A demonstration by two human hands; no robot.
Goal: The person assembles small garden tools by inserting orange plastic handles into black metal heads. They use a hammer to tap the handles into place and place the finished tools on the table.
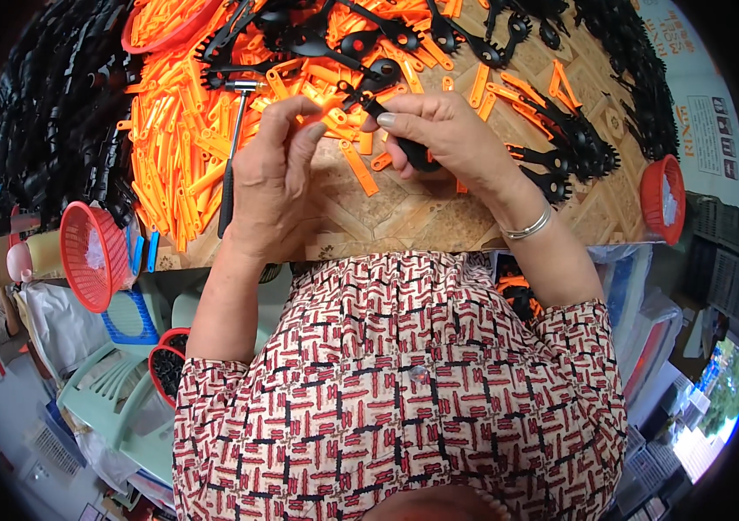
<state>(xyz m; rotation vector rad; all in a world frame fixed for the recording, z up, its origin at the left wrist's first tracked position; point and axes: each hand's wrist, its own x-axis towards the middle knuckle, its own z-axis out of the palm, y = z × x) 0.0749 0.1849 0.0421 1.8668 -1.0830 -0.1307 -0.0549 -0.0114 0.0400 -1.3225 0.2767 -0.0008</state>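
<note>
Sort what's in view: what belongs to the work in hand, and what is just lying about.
In the work:
Black plastic spoon-shaped piece, held by the right hand
Flat orange plastic strips, heaped nearby
Loose black toothed plastic spoons, likely

Apparently just lying about:
Black-gripped metal hammer, unheld, though possibly a tool for it
Flat blue plastic strips
Pale green plastic chair

The person's right hand point(446, 139) grips a black tool point(417, 156) over the table point(421, 217), while the left hand point(275, 169) is poised near its upper end, thumb and forefinger so close to the orange pieces point(165, 130) that I can't tell whether they touch one. Just left of that hand lies a hammer point(228, 191), and farther left I see black parts point(57, 130) heaped beside the orange, with a red basket point(94, 260) at the near edge.
</note>
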